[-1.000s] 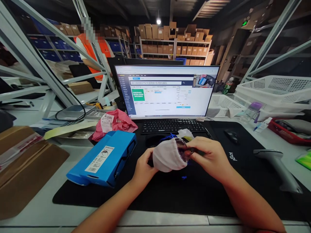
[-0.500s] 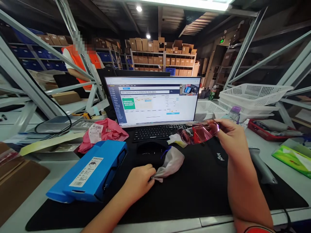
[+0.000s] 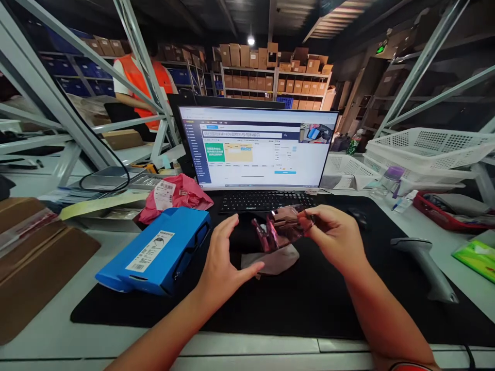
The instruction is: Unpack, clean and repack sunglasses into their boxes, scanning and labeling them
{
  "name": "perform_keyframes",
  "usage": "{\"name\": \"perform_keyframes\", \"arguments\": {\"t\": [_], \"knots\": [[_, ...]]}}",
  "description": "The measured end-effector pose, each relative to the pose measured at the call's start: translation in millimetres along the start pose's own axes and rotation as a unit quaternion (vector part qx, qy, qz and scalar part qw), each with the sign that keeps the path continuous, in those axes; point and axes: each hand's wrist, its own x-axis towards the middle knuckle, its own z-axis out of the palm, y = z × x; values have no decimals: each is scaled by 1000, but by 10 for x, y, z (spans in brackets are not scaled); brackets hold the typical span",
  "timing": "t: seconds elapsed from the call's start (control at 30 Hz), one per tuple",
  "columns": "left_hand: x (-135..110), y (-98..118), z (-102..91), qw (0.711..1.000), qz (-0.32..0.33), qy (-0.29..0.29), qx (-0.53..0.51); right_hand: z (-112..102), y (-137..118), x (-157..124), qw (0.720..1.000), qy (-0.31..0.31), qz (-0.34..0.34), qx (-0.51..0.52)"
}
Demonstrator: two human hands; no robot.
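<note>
Though narrow, right grip (image 3: 337, 237) on glasses (image 3: 285, 224)

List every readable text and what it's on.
"请扫描物料PN/外部物料号/物料编码": search bar on the monitor.
"Wakening" (probable, letters soft): white label on the blue box.
Too small or blurred: rest of that label, other screen text, pink bag's label, keyboard brand, green sign.
Tinted glasses: no legible text.
</note>
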Motion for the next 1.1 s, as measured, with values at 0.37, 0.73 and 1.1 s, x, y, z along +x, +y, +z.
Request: {"name": "perform_keyframes", "arguments": {"t": [0.37,0.73,1.1], "knots": [[-23,-9,-103,997,42,-43,-54,370,-71,-132,991,-97,-85,32],[-68,-57,-139,993,99,-13,-63,345,-113,-138,985,-137,-84,66],[-44,51,-181,987,145,-5,-63,342,55,-31,967,-216,-22,135]]}}
